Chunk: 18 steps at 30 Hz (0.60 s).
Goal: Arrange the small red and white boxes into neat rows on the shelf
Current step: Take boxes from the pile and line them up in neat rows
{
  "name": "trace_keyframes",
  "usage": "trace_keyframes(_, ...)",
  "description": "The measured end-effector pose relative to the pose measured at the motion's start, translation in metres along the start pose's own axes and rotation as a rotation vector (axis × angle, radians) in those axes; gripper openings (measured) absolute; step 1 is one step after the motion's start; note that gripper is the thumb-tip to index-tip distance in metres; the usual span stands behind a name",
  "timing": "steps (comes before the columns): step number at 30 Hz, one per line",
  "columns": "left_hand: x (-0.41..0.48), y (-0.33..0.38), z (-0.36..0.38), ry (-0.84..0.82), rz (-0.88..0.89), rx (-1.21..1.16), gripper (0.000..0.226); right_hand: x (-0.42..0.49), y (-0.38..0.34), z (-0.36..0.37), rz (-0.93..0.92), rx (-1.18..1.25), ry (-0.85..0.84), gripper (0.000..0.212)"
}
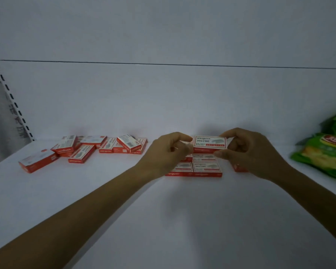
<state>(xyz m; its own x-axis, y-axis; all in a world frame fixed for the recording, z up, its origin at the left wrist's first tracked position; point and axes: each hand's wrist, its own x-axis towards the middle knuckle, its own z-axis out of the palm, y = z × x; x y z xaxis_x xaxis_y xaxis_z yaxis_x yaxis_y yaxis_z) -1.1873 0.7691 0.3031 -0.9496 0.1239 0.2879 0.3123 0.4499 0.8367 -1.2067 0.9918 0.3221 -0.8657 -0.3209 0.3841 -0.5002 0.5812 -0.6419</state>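
Note:
My right hand (pixel 248 152) pinches a small red and white box (pixel 209 144) by its right end and holds it just above the white shelf (pixel 163 210). My left hand (pixel 167 152) is at the box's left end, fingers curled against it. Under the held box lie several boxes in tidy rows (pixel 206 167), partly hidden by both hands. Another box edge (pixel 239 168) shows below my right hand. To the left, several boxes lie in a loose jumble (pixel 105 145), with one box (pixel 37 162) apart at the far left.
Green snack bags (pixel 324 154) lie at the right end of the shelf. A slotted upright (pixel 10 96) runs up the left side. The white back panel (pixel 163 94) stands close behind the boxes.

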Motion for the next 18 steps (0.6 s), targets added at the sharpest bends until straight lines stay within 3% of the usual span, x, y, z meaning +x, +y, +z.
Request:
trace_keyframes(7, -0.001, -0.017, 0.031, 0.171, 0.175, 0.515, 0.032, 0.016, 0.04, 0.012, -0.049, -0.256, -0.1, 0.042)
trace_keyframes(13, -0.007, -0.042, 0.03, 0.19, 0.188, 0.642, 0.05, 0.015, 0.054, 0.03, -0.088, -0.268, -0.073, 0.047)
trace_keyframes(18, -0.008, -0.045, 0.032, 0.171, 0.186, 0.662, 0.049, 0.015, 0.054, 0.033, -0.187, -0.4, 0.027, 0.048)
